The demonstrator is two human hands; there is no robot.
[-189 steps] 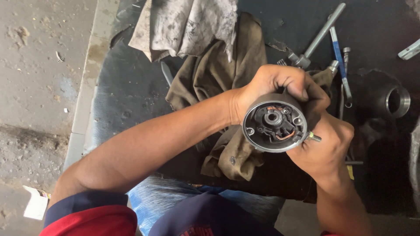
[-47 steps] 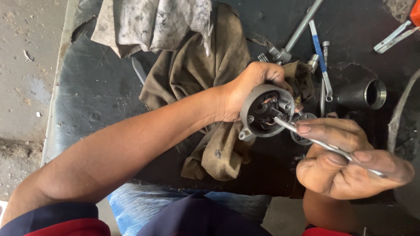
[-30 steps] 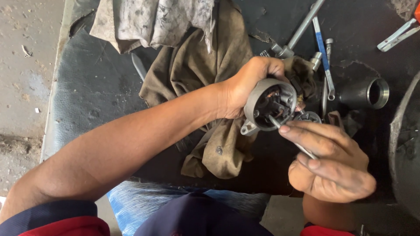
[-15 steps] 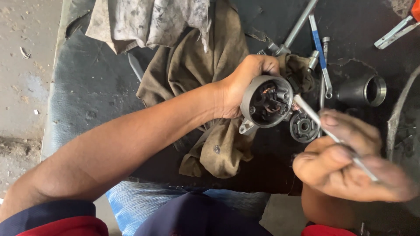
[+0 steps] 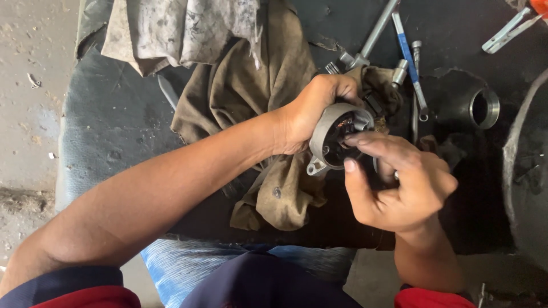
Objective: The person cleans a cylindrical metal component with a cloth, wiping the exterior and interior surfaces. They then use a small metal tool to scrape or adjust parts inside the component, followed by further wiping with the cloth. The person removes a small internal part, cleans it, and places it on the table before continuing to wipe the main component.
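Observation:
My left hand (image 5: 311, 111) grips a round grey metal housing (image 5: 331, 137) with dark parts and copper wiring inside, held above the bench with its open face turned to my right hand. My right hand (image 5: 399, 182) is right against it: the index finger lies across the open face and the thumb points up at its lower rim. The other fingers are curled, with a small glint of metal between them. Whether they hold a tool is hidden.
Under the hands, a brown rag (image 5: 251, 97) lies on the dark bench (image 5: 108, 120), with a dirty pale cloth (image 5: 182, 28) at the back. Long wrenches and a blue-banded tool (image 5: 408, 54) lie behind. A black pipe fitting (image 5: 476, 108) sits to the right.
My right hand held a thin metal rod out to the right half a second ago. It has since moved in against the housing, and the rod no longer shows. The left hand stays put.

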